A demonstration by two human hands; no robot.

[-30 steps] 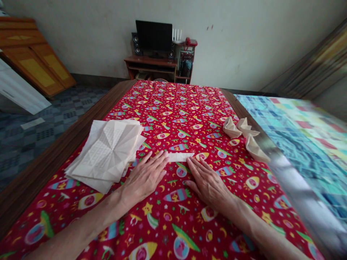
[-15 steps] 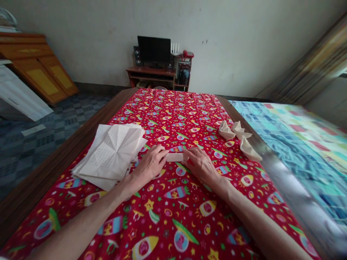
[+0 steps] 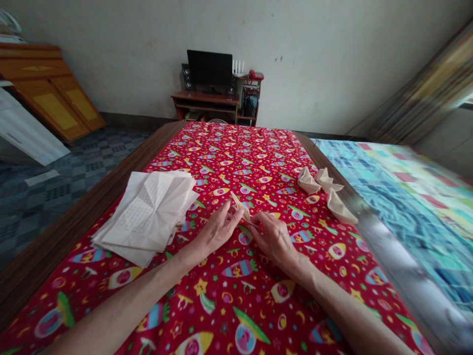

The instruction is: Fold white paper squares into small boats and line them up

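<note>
A strip of folded paper (image 3: 241, 205) is held above the middle of the red cloth (image 3: 266, 276) that covers the table (image 3: 70, 224); take it as the clock's centre, with twelve pointing away from the person. It slants, one pointed tip towards eleven, the other end towards five. At seven, the left hand (image 3: 218, 228) pinches it between thumb and fingers. At five, the right hand (image 3: 274, 237) has its grip pressed together on the lower end, the fingers covering much of that part. Whether the paper touches the cloth, I cannot tell.

Well apart at nine lies a loose stack of creased sheets (image 3: 151, 212), the top one scored with folds that fan out from its middle. Between two and three, three folded paper boats (image 3: 340, 207) sit close together near the cloth's edge. Past them, at three, stretches a bed (image 3: 369, 170).
</note>
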